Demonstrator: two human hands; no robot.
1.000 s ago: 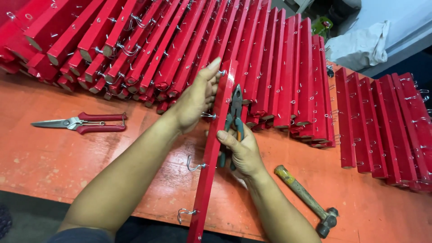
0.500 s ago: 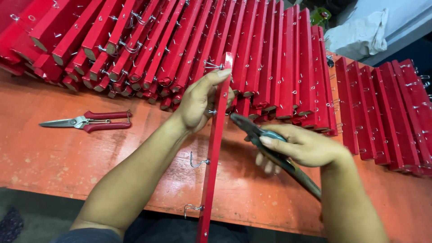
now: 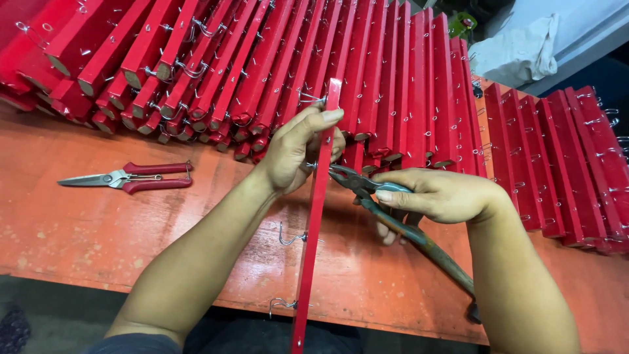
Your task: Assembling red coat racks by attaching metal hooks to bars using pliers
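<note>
My left hand (image 3: 296,148) grips a long red wooden bar (image 3: 316,216) that stands on edge and runs from the pile toward me. Small metal wire hooks (image 3: 290,237) stick out of the bar's left side. My right hand (image 3: 440,194) holds dark pliers (image 3: 393,219) with worn teal handles. The pliers' jaws point left and meet the bar just below my left hand's fingers. What the jaws pinch is hidden by the bar.
Several red bars with wire hooks (image 3: 275,59) are stacked across the back of the orange worktable (image 3: 98,223), with more at the right (image 3: 563,157). Red-handled snips (image 3: 124,178) lie at the left. A white cloth (image 3: 517,52) sits at the top right.
My right hand has swung the pliers from upright beside the bar to a sideways grip at the bar. The hammer seen earlier is out of view.
</note>
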